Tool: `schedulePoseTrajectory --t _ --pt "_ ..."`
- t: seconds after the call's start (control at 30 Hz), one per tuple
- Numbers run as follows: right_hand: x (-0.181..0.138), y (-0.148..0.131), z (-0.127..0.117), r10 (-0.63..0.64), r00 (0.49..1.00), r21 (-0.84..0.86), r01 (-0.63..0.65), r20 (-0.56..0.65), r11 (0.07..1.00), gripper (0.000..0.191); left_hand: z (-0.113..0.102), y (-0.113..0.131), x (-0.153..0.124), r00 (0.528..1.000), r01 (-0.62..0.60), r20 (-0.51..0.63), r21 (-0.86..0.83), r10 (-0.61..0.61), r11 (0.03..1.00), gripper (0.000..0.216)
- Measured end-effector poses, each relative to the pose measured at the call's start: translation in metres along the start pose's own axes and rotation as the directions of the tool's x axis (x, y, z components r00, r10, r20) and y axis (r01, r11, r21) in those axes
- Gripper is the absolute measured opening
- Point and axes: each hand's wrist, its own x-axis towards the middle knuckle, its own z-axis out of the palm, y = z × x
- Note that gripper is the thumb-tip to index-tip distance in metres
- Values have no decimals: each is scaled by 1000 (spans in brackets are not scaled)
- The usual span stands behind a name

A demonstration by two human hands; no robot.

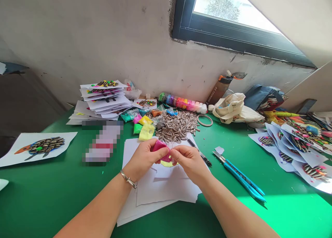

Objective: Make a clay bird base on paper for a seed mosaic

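Observation:
My left hand (144, 158) is closed on a small plastic bag of dark pink modelling clay (159, 146). Thumb and fingers of my right hand (190, 162) pinch the bag's clear end. Both hands meet just above a stack of white paper (166, 193). Beneath them, a flat yellow shape (166, 164) shows on the top sheet, partly hidden by the fingers. A black pen (199, 151) lies along the paper's right edge. Beyond the paper sit a heap of striped sunflower seeds (176, 125) and yellow clay bags (146, 130).
A blue utility knife (241, 177) lies on the green table (85, 196) at right. Seed pictures are stacked at back left (106, 103) and right (290, 144); another seed picture (44, 148) lies far left. A tape roll (204, 120), bottle (220, 89) and cloth bag (230, 108) stand behind.

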Motion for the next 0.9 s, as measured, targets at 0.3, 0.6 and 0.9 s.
schedulePoseTrajectory --t 0.3,0.6,0.9 --pt "3 0 -5 36 999 22 -36 -14 999 26 0 -2 -1 996 -83 -41 -29 82 996 20" --pt "-2 -2 -3 13 999 -156 -7 39 988 27 1 2 -2 998 -14 59 -84 19 996 26" --pt "2 -4 -3 99 993 91 -105 66 990 34 2 4 -2 991 -25 -132 -74 15 997 33"
